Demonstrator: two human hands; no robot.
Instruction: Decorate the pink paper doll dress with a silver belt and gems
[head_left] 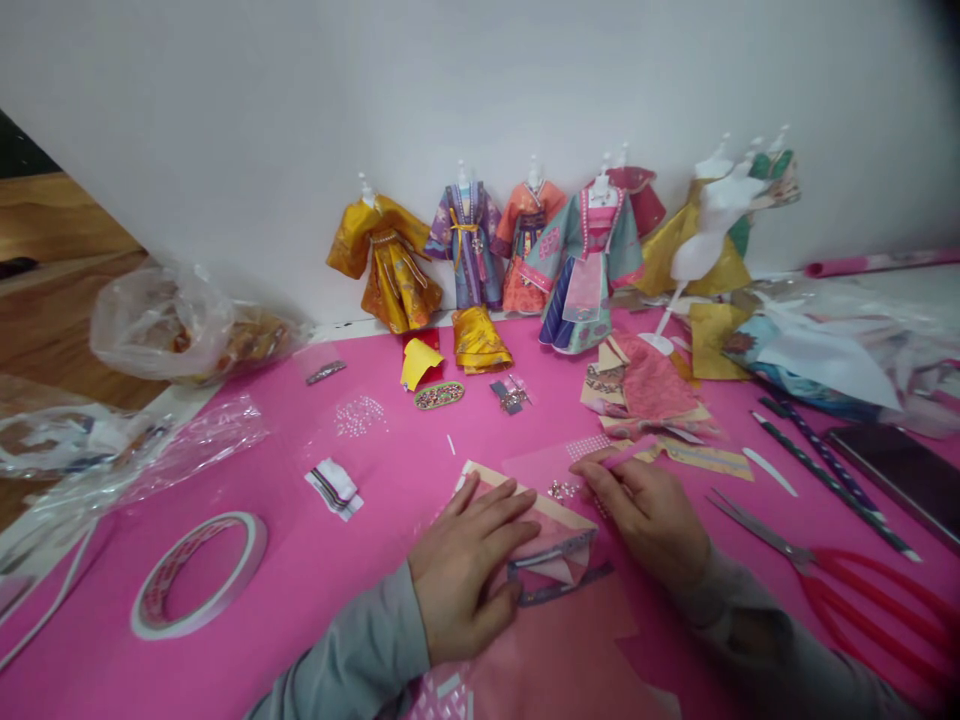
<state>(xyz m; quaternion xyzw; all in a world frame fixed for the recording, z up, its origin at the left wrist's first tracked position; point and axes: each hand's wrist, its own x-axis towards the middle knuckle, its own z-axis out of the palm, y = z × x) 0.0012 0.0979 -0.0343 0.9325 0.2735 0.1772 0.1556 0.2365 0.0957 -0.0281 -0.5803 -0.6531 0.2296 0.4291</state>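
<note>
My left hand (pixel 472 565) lies flat with fingers spread on a folded pink and cream piece (pixel 574 545) with a grey-blue patterned edge, pressing it to the pink work surface. Whether that piece is cloth or paper I cannot tell. My right hand (pixel 649 510) is closed in a pinch around a slim pink pen-like stick (pixel 628 453); its tip is hidden by my fingers. Small shiny beads (pixel 562 489) lie just left of those fingers, beside a clear sheet of tiny pearls (pixel 589 447). A larger salmon-pink sheet (pixel 562 655) extends below both hands.
Dressed miniature mannequins (pixel 589 265) stand along the white wall. At right lie red-handled scissors (pixel 810 565), pencils (pixel 832 485) and a dark phone (pixel 900 480). A tape roll (pixel 255 545) and plastic bags (pixel 161 325) are on the left. Patterned scraps (pixel 652 380) lie beyond my right hand.
</note>
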